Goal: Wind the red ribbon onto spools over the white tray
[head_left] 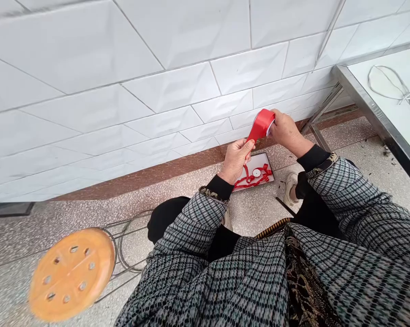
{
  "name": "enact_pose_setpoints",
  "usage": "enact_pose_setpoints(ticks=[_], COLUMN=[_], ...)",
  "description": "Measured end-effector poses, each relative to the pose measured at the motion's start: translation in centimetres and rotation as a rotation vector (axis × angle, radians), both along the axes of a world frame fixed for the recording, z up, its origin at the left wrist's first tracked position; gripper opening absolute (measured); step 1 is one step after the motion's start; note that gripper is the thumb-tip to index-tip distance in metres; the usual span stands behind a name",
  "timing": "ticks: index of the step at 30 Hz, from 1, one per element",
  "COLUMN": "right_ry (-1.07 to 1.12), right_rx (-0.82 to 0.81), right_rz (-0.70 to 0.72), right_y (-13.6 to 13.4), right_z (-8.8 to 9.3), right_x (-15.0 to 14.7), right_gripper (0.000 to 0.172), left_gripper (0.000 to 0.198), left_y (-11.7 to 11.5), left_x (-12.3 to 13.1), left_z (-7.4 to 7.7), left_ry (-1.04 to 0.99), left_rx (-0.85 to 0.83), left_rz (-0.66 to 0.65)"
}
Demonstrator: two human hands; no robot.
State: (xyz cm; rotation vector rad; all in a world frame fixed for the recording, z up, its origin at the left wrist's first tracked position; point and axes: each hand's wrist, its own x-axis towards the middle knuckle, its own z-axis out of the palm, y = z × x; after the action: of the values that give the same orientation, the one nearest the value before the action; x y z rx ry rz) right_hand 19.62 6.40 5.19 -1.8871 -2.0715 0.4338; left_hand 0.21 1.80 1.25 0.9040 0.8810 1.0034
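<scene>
A roll of red ribbon (pixel 263 121) is held up in front of the tiled wall. My right hand (pixel 285 131) is closed on the roll from its right side, by the white core. Lower and to the left, my left hand (pixel 238 158) pinches the band of ribbon that comes off the roll. Below my hands, a shallow white box (pixel 259 160) lies on the floor. Loose red ribbon (pixel 249 180) and a small white disc (pixel 257 173) lie in it. My left hand covers part of the box.
An orange round stool (pixel 70 277) with metal legs is at the lower left. On the right, a metal-framed table (pixel 364 97) carries a white cable (pixel 393 96). White wall tiles (pixel 177 91) rise ahead, and my shoe (pixel 291 188) is on the speckled floor.
</scene>
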Motion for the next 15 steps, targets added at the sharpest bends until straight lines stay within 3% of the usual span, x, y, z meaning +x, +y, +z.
enact_pose_setpoints(ticks=[5,9,15], right_ry=[0.369,0.735,1.028], right_rx=[-0.13,-0.323,-0.571], right_rz=[-0.188,-0.203,-0.202], right_y=[0.6,0.6,-0.5], right_z=[-0.3,-0.4,0.2], right_x=[0.5,-0.2,-1.6], right_gripper=[0.032,0.01,0.027], left_gripper=[0.053,0.05,0.043], left_y=[-0.9,-1.1,-0.7], left_x=[0.3,0.4,0.3], left_z=[0.1,0.0,-0.8], left_ry=[-0.016,0.042,0.134], left_rx=[0.034,0.041,0.058], left_rz=[-0.017,-0.023,0.003])
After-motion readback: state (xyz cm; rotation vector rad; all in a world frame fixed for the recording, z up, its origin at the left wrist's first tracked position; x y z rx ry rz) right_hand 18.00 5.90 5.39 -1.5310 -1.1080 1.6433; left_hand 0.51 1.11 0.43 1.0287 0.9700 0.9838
